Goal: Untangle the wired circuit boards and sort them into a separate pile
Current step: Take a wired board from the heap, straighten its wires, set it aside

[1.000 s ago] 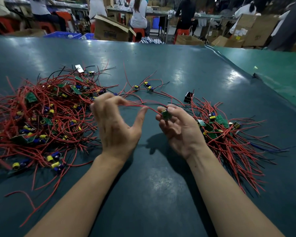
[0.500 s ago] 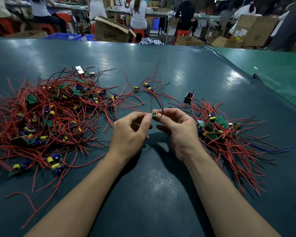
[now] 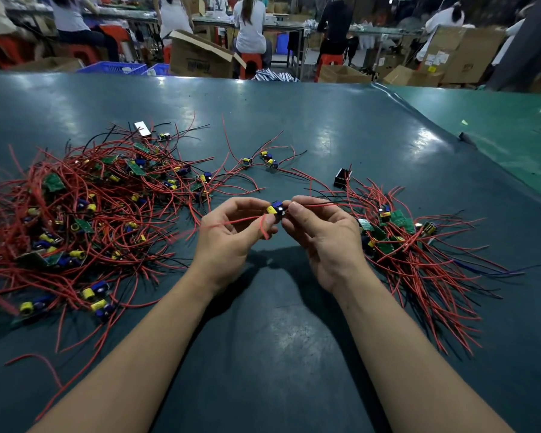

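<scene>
circuit board (image 3: pixel 277 209) pinched between left hand (image 3: pixel 231 235) and right hand (image 3: pixel 320 232); small sorted pile (image 3: pixel 419 245) at right, far bigger tangled pile (image 3: pixel 84 214) left to sort

A dark teal table (image 3: pixel 294 354) with a glossy mat carried everything. Left of the left hand (image 3: pixel 231 242) lay a big tangled pile (image 3: pixel 75 220) of red-wired circuit boards with yellow and blue parts. Right of the right hand (image 3: pixel 322 242) sat a smaller pile (image 3: pixel 419 254), wires fanned outward. Beyond the hands lay a few loose boards (image 3: pixel 263 159) on the mat, a small black block (image 3: pixel 342 178) near the right pile, and a white card (image 3: pixel 142 128) at the big pile's far edge.
</scene>
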A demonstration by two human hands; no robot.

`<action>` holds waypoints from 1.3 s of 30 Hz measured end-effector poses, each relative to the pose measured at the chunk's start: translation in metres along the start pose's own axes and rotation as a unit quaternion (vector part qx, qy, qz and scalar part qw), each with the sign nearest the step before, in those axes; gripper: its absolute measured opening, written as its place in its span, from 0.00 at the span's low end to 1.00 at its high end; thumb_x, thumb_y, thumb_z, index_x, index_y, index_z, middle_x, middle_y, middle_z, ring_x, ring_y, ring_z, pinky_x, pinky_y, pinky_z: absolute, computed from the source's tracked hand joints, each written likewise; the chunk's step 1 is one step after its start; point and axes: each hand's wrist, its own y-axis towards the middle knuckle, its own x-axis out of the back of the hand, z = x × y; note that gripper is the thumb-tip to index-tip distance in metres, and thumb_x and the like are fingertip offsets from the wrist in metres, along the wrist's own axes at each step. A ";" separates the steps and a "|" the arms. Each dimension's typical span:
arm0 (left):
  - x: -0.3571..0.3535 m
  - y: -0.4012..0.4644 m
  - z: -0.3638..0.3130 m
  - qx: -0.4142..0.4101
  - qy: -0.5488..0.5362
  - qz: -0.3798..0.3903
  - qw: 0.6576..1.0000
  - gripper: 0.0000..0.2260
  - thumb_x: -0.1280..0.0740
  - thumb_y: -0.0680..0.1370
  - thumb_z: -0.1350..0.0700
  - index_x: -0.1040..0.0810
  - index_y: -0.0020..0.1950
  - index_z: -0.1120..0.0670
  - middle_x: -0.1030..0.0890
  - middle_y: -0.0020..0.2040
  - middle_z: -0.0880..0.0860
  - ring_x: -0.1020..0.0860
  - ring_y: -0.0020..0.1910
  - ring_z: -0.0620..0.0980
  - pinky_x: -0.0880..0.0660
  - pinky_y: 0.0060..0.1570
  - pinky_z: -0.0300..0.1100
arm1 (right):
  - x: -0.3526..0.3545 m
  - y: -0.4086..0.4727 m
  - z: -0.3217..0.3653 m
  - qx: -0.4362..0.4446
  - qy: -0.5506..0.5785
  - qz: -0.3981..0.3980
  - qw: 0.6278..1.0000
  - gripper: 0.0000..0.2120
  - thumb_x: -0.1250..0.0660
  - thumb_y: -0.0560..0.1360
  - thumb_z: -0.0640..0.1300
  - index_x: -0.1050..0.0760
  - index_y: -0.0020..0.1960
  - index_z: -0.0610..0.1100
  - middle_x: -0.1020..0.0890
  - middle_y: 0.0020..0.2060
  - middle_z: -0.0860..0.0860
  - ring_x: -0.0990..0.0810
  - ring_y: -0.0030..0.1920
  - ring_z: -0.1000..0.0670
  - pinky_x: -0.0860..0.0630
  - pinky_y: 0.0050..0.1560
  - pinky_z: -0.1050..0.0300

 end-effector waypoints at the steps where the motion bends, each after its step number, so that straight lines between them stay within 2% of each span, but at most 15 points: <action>1: 0.000 -0.001 0.000 0.000 -0.008 0.010 1.000 0.08 0.31 0.74 0.70 0.21 0.48 0.60 0.15 0.40 0.51 0.17 0.38 0.47 0.21 0.42 0.38 | 0.000 0.001 0.001 -0.018 0.031 -0.011 0.999 0.05 0.31 0.71 0.29 0.21 0.42 0.38 0.15 0.35 0.44 0.15 0.35 0.50 0.20 0.36 0.63; 6: -0.001 0.000 0.002 -0.008 0.000 0.032 0.999 0.10 0.31 0.73 0.73 0.20 0.48 0.59 0.15 0.41 0.53 0.18 0.41 0.49 0.20 0.49 0.43 | 0.002 0.003 0.002 -0.048 0.084 -0.030 0.995 0.03 0.33 0.75 0.33 0.22 0.44 0.38 0.15 0.35 0.43 0.15 0.34 0.51 0.19 0.34 0.62; 9: -0.001 -0.001 0.003 -0.006 0.000 0.035 0.999 0.11 0.31 0.73 0.73 0.20 0.47 0.58 0.15 0.40 0.52 0.18 0.40 0.48 0.21 0.49 0.42 | 0.003 0.004 0.001 0.009 0.000 -0.039 0.999 0.04 0.33 0.76 0.33 0.22 0.44 0.39 0.15 0.34 0.45 0.16 0.32 0.51 0.20 0.32 0.62; 11: -0.002 -0.002 0.002 0.001 -0.002 0.046 0.999 0.10 0.27 0.71 0.70 0.21 0.46 0.58 0.15 0.40 0.51 0.18 0.41 0.47 0.21 0.47 0.39 | 0.003 0.003 -0.001 0.050 -0.066 -0.044 0.996 0.05 0.33 0.77 0.33 0.21 0.45 0.40 0.15 0.34 0.46 0.17 0.31 0.51 0.21 0.31 0.62; 13: -0.003 -0.004 0.001 0.009 -0.006 0.052 0.999 0.14 0.22 0.66 0.64 0.22 0.47 0.59 0.15 0.40 0.52 0.18 0.41 0.47 0.22 0.44 0.36 | 0.002 0.002 -0.002 0.072 -0.095 -0.042 0.992 0.05 0.33 0.77 0.34 0.20 0.45 0.41 0.15 0.34 0.45 0.17 0.32 0.49 0.21 0.31 0.60; 15: -0.005 -0.004 0.001 0.007 0.007 0.036 0.999 0.16 0.22 0.63 0.62 0.22 0.47 0.62 0.15 0.39 0.51 0.18 0.40 0.46 0.22 0.43 0.35 | 0.001 0.000 -0.002 0.082 -0.102 -0.029 0.991 0.06 0.33 0.77 0.34 0.19 0.46 0.42 0.16 0.35 0.45 0.17 0.34 0.48 0.21 0.32 0.59; 19: -0.004 0.000 0.002 0.007 0.009 -0.007 1.000 0.11 0.26 0.70 0.69 0.23 0.50 0.69 0.17 0.37 0.51 0.19 0.37 0.46 0.21 0.42 0.36 | -0.001 -0.002 -0.002 0.051 -0.089 -0.004 0.995 0.07 0.34 0.78 0.35 0.18 0.46 0.43 0.16 0.37 0.49 0.17 0.35 0.51 0.22 0.32 0.62; 24: 0.000 0.004 0.003 0.072 -0.077 -0.016 0.994 0.09 0.27 0.70 0.66 0.20 0.50 0.60 0.16 0.42 0.55 0.17 0.42 0.52 0.20 0.45 0.40 | 0.003 0.000 0.002 -0.020 -0.034 -0.014 0.999 0.05 0.32 0.76 0.38 0.18 0.47 0.44 0.14 0.37 0.49 0.15 0.38 0.52 0.23 0.31 0.63; 28: 0.001 0.003 0.002 0.102 -0.144 0.030 0.984 0.11 0.25 0.67 0.64 0.18 0.48 0.57 0.16 0.43 0.56 0.17 0.42 0.52 0.21 0.44 0.39 | 0.006 0.003 0.003 -0.065 -0.024 -0.012 0.998 0.06 0.34 0.78 0.41 0.18 0.47 0.44 0.16 0.34 0.52 0.17 0.35 0.55 0.25 0.29 0.65; 30: 0.000 0.003 0.004 0.097 -0.138 0.041 0.985 0.11 0.23 0.66 0.65 0.17 0.47 0.56 0.16 0.43 0.56 0.17 0.43 0.53 0.20 0.47 0.42 | 0.006 0.004 0.001 -0.057 -0.021 -0.025 0.998 0.07 0.35 0.78 0.41 0.18 0.46 0.43 0.17 0.32 0.51 0.18 0.33 0.55 0.25 0.29 0.64; 33: 0.003 0.005 0.004 0.072 -0.105 0.012 0.992 0.12 0.23 0.66 0.64 0.18 0.48 0.56 0.16 0.43 0.54 0.20 0.46 0.53 0.23 0.55 0.47 | 0.003 0.004 -0.006 -0.032 -0.075 -0.045 0.996 0.06 0.31 0.77 0.43 0.19 0.42 0.44 0.17 0.32 0.51 0.18 0.32 0.53 0.26 0.27 0.64; 36: 0.003 0.005 0.003 0.059 -0.076 0.011 0.995 0.13 0.23 0.65 0.63 0.18 0.48 0.57 0.16 0.43 0.54 0.18 0.44 0.51 0.21 0.52 0.45 | 0.001 0.002 -0.012 -0.027 -0.108 -0.033 0.993 0.06 0.28 0.75 0.43 0.19 0.39 0.45 0.21 0.28 0.53 0.22 0.28 0.55 0.31 0.23 0.65; 39: 0.000 0.003 0.003 0.055 -0.055 0.013 0.997 0.13 0.24 0.65 0.63 0.19 0.48 0.60 0.15 0.41 0.54 0.18 0.41 0.50 0.20 0.47 0.42 | 0.000 0.003 -0.012 -0.021 -0.094 -0.054 0.994 0.07 0.27 0.73 0.42 0.19 0.36 0.44 0.23 0.27 0.52 0.28 0.25 0.56 0.35 0.22 0.66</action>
